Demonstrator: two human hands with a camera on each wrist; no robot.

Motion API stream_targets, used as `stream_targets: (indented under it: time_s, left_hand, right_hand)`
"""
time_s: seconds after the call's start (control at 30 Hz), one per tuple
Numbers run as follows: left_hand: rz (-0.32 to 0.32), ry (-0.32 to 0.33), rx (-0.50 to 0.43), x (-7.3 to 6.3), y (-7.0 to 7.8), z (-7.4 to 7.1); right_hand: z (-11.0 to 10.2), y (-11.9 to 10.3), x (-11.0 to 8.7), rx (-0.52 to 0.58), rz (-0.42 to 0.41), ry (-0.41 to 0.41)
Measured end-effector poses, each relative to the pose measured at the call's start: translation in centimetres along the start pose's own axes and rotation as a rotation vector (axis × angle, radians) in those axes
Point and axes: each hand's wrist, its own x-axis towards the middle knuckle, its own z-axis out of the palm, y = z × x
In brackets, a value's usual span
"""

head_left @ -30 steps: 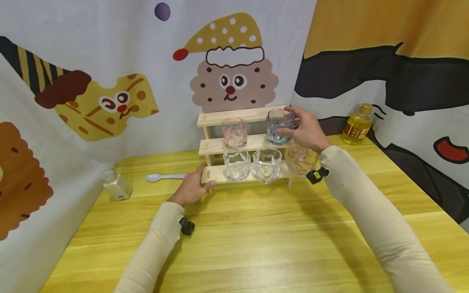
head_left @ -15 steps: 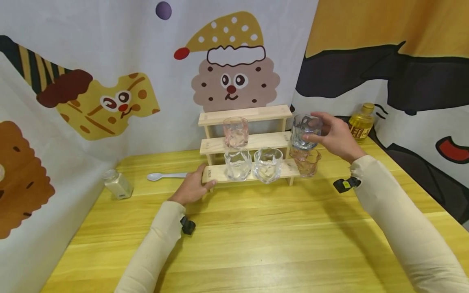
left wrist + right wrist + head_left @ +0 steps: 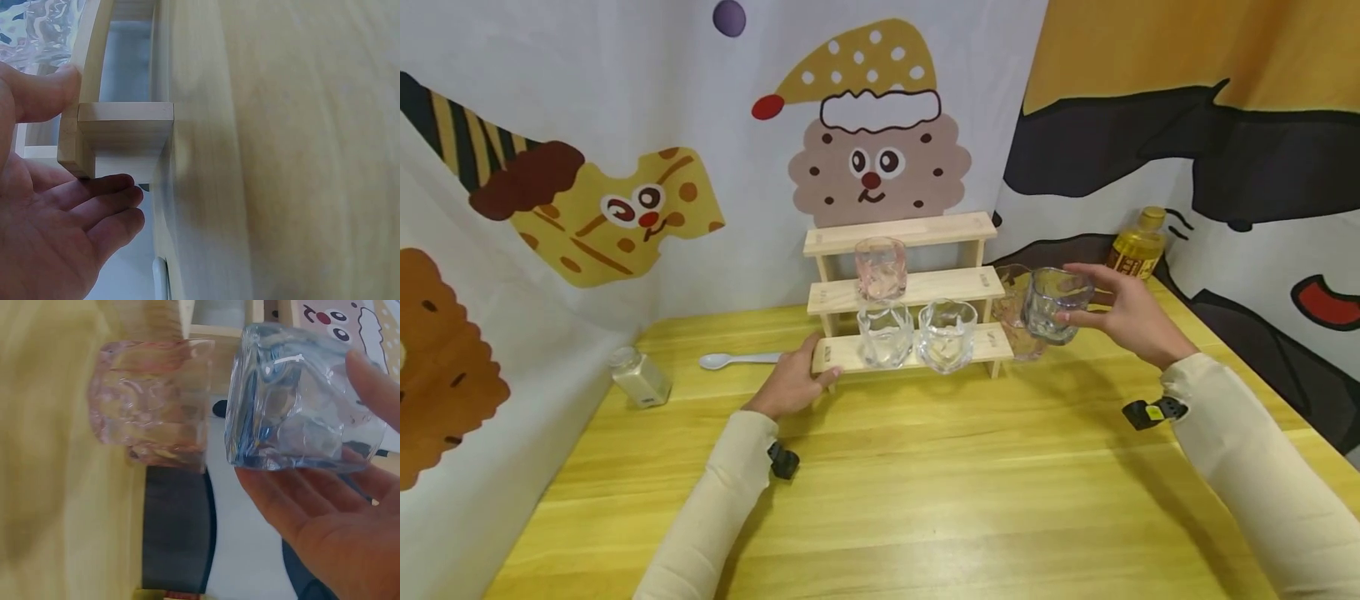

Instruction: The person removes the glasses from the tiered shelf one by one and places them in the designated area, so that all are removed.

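Blue glass was gripped by right hand, thumb and fingers set on opposite sides, held raised above table, right of wooden rack, near pink glass. Rack's lowest shelf was pinched at left end by left hand.

Glossy, ripple-sided glasses; smooth, matt wood rack; faintly shiny wood-grain worktop towards six o'clock; matt cloth backdrop towards twelve.
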Motion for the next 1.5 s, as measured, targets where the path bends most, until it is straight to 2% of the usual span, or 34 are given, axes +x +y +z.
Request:
stream_targets:
  time_s: [0.43,0.67,0.8,1.13,1.5]
  left_hand:
    - [0.004,-0.003,-0.003,-0.2,-0.1,-0.2]
    - [0.005,-0.001,0.008,-0.3,-0.1,0.0]
    - [0.009,-0.001,0.014,-0.3,-0.1,0.1]
    - [0.001,-0.003,0.006,-0.4,0.0,0.1]
    - [0.006,-0.001,0.006,0.0,0.1,0.0]
  right_hand:
    - [0.2,1.3,-0.8,0.054,-0.076,-0.069]
    - [0.0,1.6,-1.8,0.055,-0.165,-0.122]
    - [0.2,1.8,-2.1,0.061,-0.186,-0.151]
    - [1.7,3.4,-2.0,0.093,-0.178,-0.270]
    - [2.6,4.1,-1.6,0.112,-0.138,-0.302]
